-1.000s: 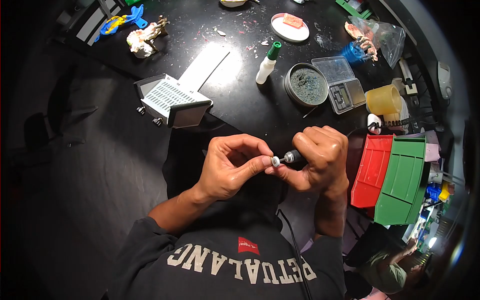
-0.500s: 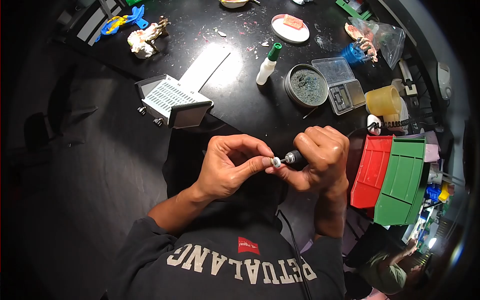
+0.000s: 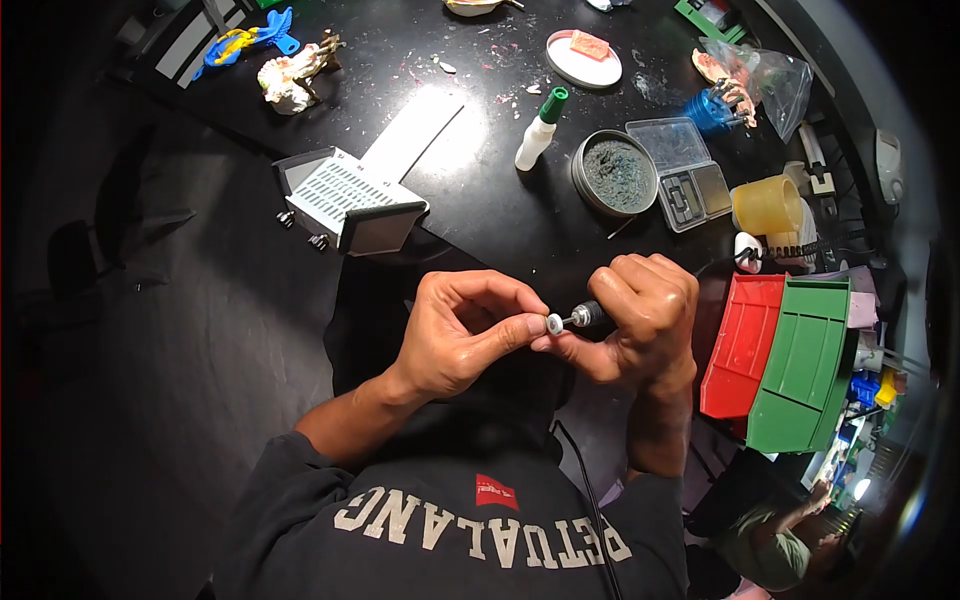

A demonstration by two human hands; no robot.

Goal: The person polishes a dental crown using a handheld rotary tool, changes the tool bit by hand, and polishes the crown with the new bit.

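Observation:
My right hand [image 3: 645, 315] is wrapped round a black rotary handpiece [image 3: 588, 314], which points left. A small white disc [image 3: 555, 324] sits on the thin metal shaft at its tip. My left hand [image 3: 465, 335] pinches with thumb and forefinger right beside the disc; what lies between those fingertips is too small to make out. The tip of my right thumb is close below the disc, near the left fingertips. Both hands are in front of my chest, short of the table's near edge.
On the black table [image 3: 480, 200] are a slotted metal box [image 3: 355, 200], a green-capped bottle [image 3: 540, 135], a round tin [image 3: 615, 172], a scale [image 3: 692, 195] and a yellow cup [image 3: 767, 204]. Red [image 3: 742, 345] and green [image 3: 803, 360] trays stand right. Another person [image 3: 775, 545] is at lower right.
The hands hold nearly the same pose. The white disc's face looks slightly turned, and the view has shifted very slightly.

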